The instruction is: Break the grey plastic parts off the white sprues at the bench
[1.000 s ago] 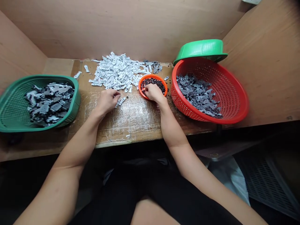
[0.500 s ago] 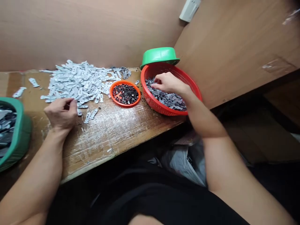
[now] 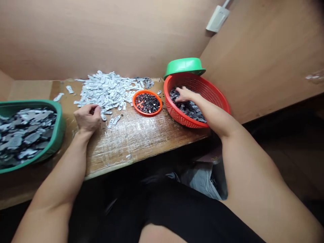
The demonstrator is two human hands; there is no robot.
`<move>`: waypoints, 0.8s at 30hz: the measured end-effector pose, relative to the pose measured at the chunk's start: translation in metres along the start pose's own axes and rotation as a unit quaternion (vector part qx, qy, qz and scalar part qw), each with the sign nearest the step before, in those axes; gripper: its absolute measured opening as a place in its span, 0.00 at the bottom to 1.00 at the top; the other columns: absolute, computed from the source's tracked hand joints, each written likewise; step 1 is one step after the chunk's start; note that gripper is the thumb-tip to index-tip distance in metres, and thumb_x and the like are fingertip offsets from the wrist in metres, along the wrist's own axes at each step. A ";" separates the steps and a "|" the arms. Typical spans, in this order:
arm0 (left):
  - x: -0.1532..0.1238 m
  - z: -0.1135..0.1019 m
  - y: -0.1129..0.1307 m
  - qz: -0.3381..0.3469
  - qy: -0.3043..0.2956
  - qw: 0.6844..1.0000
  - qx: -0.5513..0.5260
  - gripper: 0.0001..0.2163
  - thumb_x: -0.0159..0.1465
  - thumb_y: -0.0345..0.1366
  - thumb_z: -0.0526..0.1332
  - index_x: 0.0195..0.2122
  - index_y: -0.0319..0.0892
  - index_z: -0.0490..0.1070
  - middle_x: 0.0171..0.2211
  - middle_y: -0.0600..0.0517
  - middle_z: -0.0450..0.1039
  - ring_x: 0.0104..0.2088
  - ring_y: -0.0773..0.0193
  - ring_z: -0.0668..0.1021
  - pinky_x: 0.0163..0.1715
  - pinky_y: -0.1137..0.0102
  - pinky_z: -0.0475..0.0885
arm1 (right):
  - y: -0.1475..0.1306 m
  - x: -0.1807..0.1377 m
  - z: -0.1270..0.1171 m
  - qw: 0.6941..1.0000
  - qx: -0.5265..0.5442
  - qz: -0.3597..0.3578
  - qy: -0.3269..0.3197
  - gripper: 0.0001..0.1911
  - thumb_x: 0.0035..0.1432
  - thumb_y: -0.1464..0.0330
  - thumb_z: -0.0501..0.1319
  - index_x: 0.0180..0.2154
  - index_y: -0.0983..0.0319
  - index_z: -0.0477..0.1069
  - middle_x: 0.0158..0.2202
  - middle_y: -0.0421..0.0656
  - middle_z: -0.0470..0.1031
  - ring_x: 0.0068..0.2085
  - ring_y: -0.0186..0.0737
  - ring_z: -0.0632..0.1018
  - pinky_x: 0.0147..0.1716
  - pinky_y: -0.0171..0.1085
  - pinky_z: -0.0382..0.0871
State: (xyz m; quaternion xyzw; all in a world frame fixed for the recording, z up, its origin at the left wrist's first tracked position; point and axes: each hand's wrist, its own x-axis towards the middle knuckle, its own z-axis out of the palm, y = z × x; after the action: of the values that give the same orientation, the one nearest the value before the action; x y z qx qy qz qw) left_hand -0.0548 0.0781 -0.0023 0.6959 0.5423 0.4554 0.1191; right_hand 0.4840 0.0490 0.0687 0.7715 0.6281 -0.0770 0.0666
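Inside the red perforated basket (image 3: pixel 216 92), my right hand (image 3: pixel 184 94) reaches down among flat grey and black pieces (image 3: pixel 193 113). Its fingers are apart, with some tips sunk out of sight in the pieces. My left hand (image 3: pixel 88 118) rests on the table at the near edge of a pile of flat white pieces (image 3: pixel 106 89). Its fingers are curled closed, and what they hold, if anything, is hidden. Between the hands sits an orange dish (image 3: pixel 147 114) with many tiny dark parts (image 3: pixel 149 103) in it.
A green tub (image 3: pixel 61 126) full of grey and black flat pieces stands at left. Behind the basket, a bright green bowl (image 3: pixel 186 65) leans near the wall corner. A white socket box (image 3: pixel 218 18) hangs above. The table's front edge (image 3: pixel 131 161) runs slanting below.
My right hand has gone lower into the grey pieces and its fingers have spread. The left hand stays curled beside the white pile. The view has shifted left, showing more of the green tub.
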 end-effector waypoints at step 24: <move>0.009 0.008 0.005 -0.061 0.046 0.995 -0.067 0.05 0.58 0.41 0.67 0.28 0.48 0.75 0.27 0.54 0.76 0.30 0.55 0.78 0.40 0.60 0.75 | 0.020 -0.090 -0.056 0.935 0.326 0.121 0.061 0.15 0.68 0.82 0.61 0.35 0.57 0.63 0.20 0.26 0.60 0.25 0.25 0.62 0.31 0.39 0.53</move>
State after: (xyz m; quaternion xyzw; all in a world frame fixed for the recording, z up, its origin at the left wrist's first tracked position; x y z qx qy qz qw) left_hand -0.0452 0.0870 0.0009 0.6302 0.5570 0.5139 0.1687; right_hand 0.4880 -0.0305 0.1423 0.8244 0.4727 -0.2217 -0.2187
